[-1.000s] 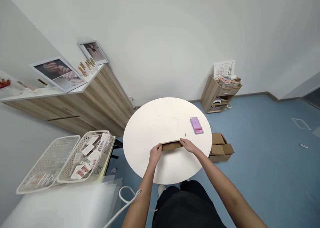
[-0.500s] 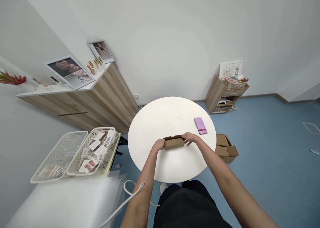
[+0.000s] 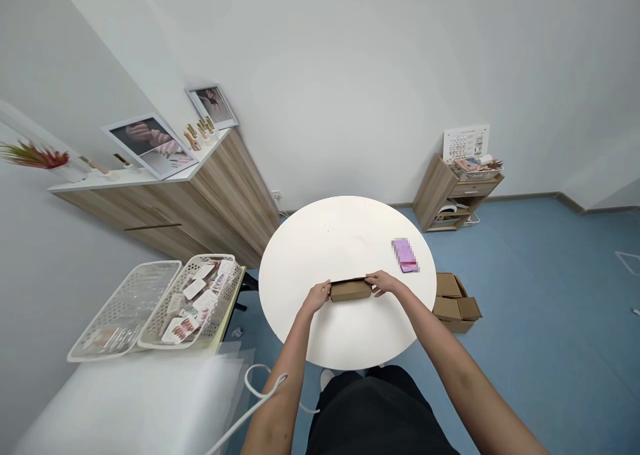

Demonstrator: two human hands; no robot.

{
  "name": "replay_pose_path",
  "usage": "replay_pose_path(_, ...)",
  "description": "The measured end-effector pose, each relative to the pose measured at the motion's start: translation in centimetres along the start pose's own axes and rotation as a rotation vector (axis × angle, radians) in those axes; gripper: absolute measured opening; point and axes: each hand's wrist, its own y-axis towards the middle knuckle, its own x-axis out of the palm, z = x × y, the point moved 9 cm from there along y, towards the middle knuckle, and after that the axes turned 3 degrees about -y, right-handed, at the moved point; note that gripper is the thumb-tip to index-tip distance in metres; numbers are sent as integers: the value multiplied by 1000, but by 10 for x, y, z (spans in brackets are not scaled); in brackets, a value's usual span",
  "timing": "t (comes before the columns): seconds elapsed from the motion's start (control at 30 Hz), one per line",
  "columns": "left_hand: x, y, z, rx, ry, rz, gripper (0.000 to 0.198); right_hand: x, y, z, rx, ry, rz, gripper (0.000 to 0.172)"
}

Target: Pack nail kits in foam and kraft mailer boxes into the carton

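Observation:
A small brown cardboard box (image 3: 351,291) sits on the round white table (image 3: 345,342), between my two hands. Its long side faces me, and a dark gap shows along its far upper edge. My left hand (image 3: 318,295) grips the box's left end with the fingers closed at the corner. At the right end, my right hand (image 3: 381,282) pinches the far upper corner, its other fingers curled beside the box. The inside of the box is mostly hidden. Right of my right hand lies a purple, pixelated phone-shaped item (image 3: 405,255).
Open cardboard boxes (image 3: 456,305) stand on the floor right of the table. Two white baskets (image 3: 145,338) with packets are at the left, near a white cable (image 3: 250,412). A wood cabinet (image 3: 235,195) and a small shelf unit (image 3: 430,192) stand along the wall.
The view has shifted slightly. My hands keep hold of the box's ends, and the dark gap along its far edge looks narrower.

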Motion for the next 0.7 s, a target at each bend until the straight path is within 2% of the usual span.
replay_pose_path(0.23,0,-5,-7,5,-102,42,46,3,1,3,-3,17,-12,30)
replay_pose_path(0.33,-3,-6,-6,29,-30,73,46,2,0,6,0,60,23,34)
replay_pose_path(0.43,-4,-11,-1,90,119,84,48,-1,-2,11,-14,36,88,46)
replay_pose_path(0.57,-2,-24,6,216,275,119,51,1,-12,8,-163,-99,160,56)
replay_pose_path(0.7,6,-37,9,323,434,250,58,14,-30,2,-312,-439,263,66)
